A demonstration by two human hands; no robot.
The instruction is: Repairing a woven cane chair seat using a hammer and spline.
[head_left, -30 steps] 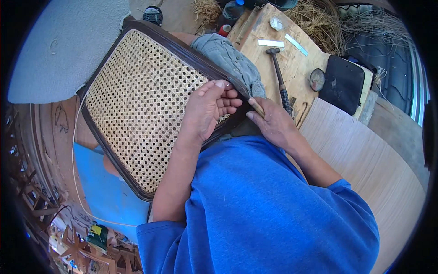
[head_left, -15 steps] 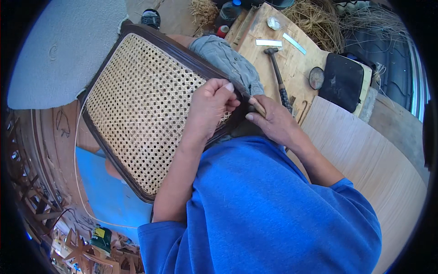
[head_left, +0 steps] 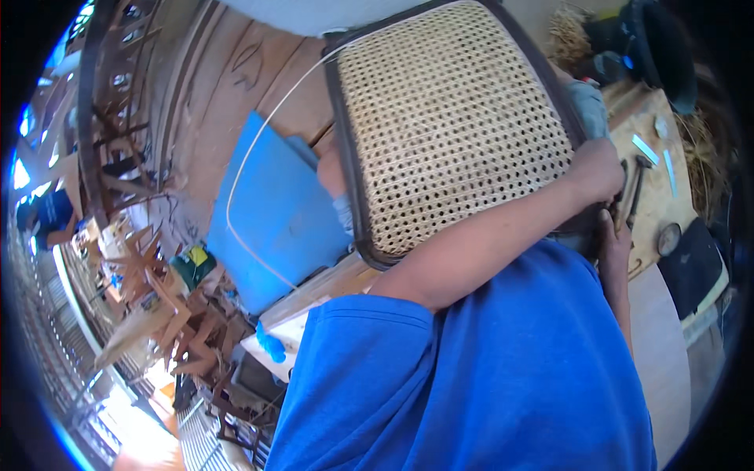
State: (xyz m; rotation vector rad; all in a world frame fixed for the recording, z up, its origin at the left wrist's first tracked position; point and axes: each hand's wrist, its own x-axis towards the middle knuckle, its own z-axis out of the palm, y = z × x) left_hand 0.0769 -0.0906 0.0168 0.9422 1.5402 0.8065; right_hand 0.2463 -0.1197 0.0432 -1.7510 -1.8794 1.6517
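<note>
View swung left since the earlier frame; the panel (head_left: 463, 125) now appears farther right, over the legs (head_left: 587, 108). Right hand's (head_left: 616, 242) fingers grasp a tool (head_left: 620, 210); left hand (head_left: 597, 169) at panel's right edge, grip hidden, we cannot tell. Should the panel shift, we judge the tool could slip and gouge it.

Has a woven panel (head_left: 455, 125) in front, inside a frame (head_left: 349, 161). Has a sheet (head_left: 279, 208) left of the frame, with a strand (head_left: 229, 196) near it. Right of the frame, has a board (head_left: 661, 202) with a hammer (head_left: 639, 180) and two strips (head_left: 646, 149) on it. Has straw (head_left: 701, 153) right of the board, a bucket (head_left: 664, 63) behind.
</note>
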